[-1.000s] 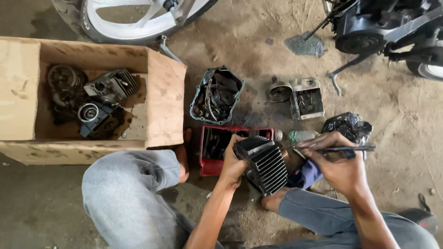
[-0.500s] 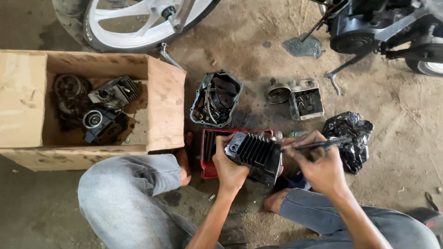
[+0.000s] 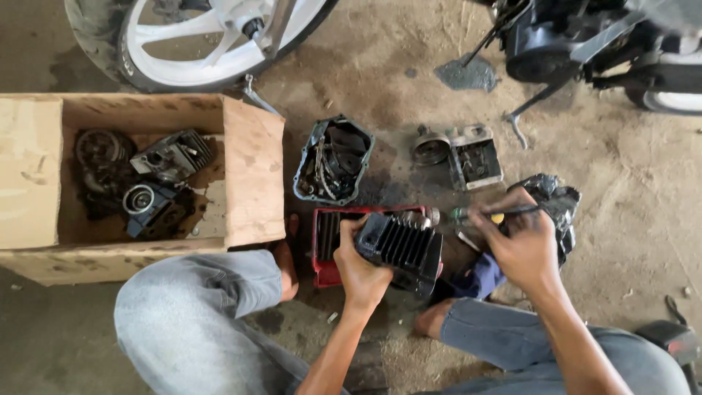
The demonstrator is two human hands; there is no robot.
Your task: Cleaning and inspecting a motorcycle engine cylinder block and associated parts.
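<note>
Gripping the black finned engine cylinder (image 3: 401, 249) over the red tray (image 3: 325, 241), our left hand (image 3: 360, 269) wraps tight around its near edge. Our right hand (image 3: 521, 245) pinches a thin screwdriver (image 3: 486, 214), closed firmly, just right of the cylinder beside a black bag (image 3: 559, 201).

Dirt floor (image 3: 621, 219) bears cardboard box (image 3: 252, 168), red tray (image 3: 325, 274), engine cover (image 3: 333, 161).

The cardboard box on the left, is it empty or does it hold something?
Not empty: the open cardboard box holds several dark engine parts on its bottom.

Left hand (image 3: 360, 265) clenched in a grip, right hand (image 3: 521, 245) pinching, both forearms extended.
</note>
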